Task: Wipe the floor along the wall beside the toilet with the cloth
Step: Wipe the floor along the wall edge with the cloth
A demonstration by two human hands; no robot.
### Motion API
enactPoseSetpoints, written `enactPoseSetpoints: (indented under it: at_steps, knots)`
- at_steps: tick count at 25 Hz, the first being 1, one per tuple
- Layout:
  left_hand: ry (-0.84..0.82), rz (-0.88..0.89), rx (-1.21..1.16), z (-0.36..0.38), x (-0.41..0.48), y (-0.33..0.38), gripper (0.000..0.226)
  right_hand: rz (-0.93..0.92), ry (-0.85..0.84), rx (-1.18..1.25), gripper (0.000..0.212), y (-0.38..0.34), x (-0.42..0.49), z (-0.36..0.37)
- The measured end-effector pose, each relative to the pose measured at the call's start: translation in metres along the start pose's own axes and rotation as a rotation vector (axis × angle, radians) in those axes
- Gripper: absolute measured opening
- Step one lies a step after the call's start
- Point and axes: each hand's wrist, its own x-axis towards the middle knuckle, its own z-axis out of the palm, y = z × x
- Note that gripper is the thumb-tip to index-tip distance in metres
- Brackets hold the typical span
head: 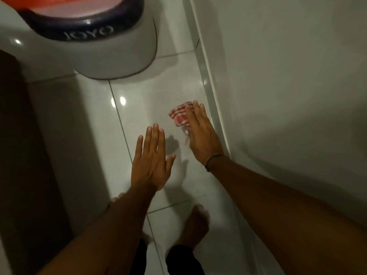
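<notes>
Right hand (202,133) presses red-checked cloth (179,116) flat, fingers straight and together, just beside the wall skirting (210,96); toilet (119,56) lies ahead-left. Left hand (152,159) hovers, fingers straight, empty.

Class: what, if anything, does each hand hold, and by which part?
The left hand holds nothing. The right hand presses flat on the checked cloth, covering its wall-side part.

your right hand (202,135) covers much of the cloth (179,116); the toilet (119,56) runs off the top edge; your left forearm (111,225) hides most of one foot (116,199).
</notes>
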Motion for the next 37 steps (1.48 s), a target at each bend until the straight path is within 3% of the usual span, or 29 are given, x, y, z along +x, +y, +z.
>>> enactPoseSetpoints:
  at_steps: [6, 13, 29, 37]
  knots:
    - [0.017, 0.008, -0.029, 0.088, 0.049, -0.023, 0.092, 0.059, -0.140, -0.180, 0.080, 0.038, 0.002, 0.110]
    - [0.106, 0.045, 0.000, 0.158, 0.070, -0.045, 0.081, -0.028, -0.040, -0.325, 0.076, 0.061, 0.016, 0.171]
    - [0.188, 0.059, 0.015, 0.170, 0.070, -0.050, 0.080, -0.158, 0.104, -0.234, 0.064, 0.077, 0.031, 0.166]
    - [0.200, 0.068, 0.011, 0.168, 0.070, -0.050, 0.080, -0.066, 0.169, -0.267, 0.065, 0.108, 0.105, 0.130]
